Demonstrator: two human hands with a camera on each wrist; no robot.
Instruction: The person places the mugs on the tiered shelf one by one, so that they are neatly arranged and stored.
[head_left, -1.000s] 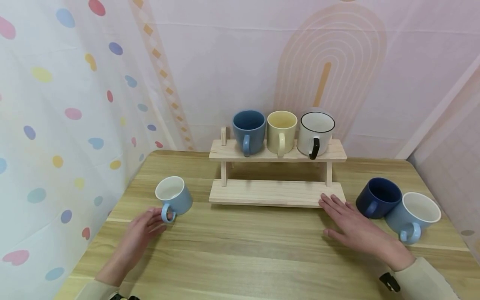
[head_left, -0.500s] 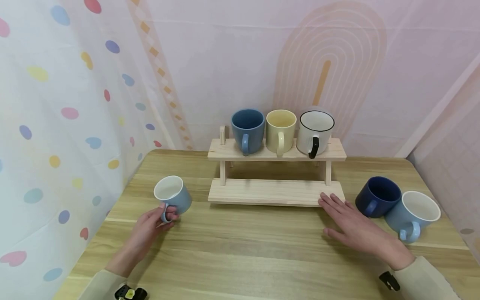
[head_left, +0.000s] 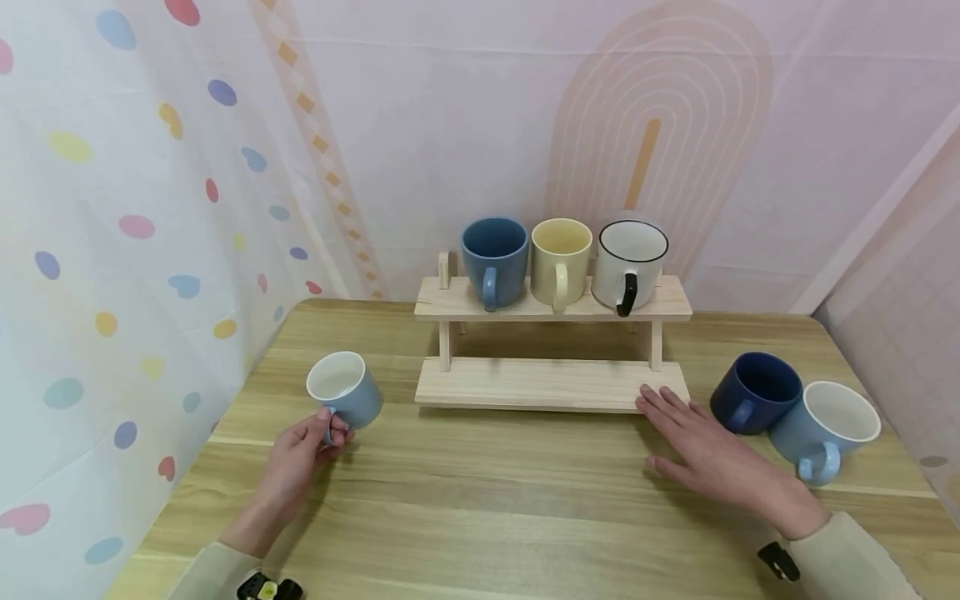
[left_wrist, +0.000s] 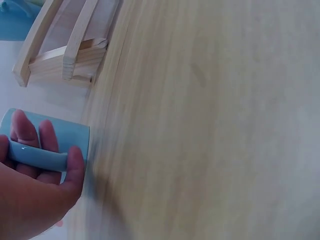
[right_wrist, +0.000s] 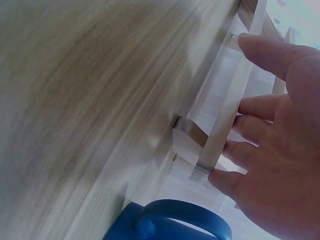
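Note:
A light blue mug point(head_left: 352, 400) with a white inside stands upright at the left of the table. My left hand point(head_left: 296, 460) grips its handle, fingers passed through the loop, as the left wrist view shows at the mug handle point(left_wrist: 40, 156). On the right, my right hand point(head_left: 708, 458) lies flat with straight fingers, their tips resting on the right end of the lower shelf of the wooden rack point(head_left: 540, 383). Beside that hand stands a dark navy mug point(head_left: 753, 396), its handle visible in the right wrist view. A second light blue mug point(head_left: 813, 433) touches the navy one.
On the rack's upper shelf stand a blue mug point(head_left: 497, 267), a pale yellow mug point(head_left: 562, 262) and a white mug point(head_left: 628, 267) with a black rim and handle. The wooden table point(head_left: 480, 508) ends at a patterned curtain point(head_left: 465, 125) behind and at the left.
My left hand has moved forward and right, its fingers closing round the light blue mug's handle. The right hand has stayed in place on the shelf.

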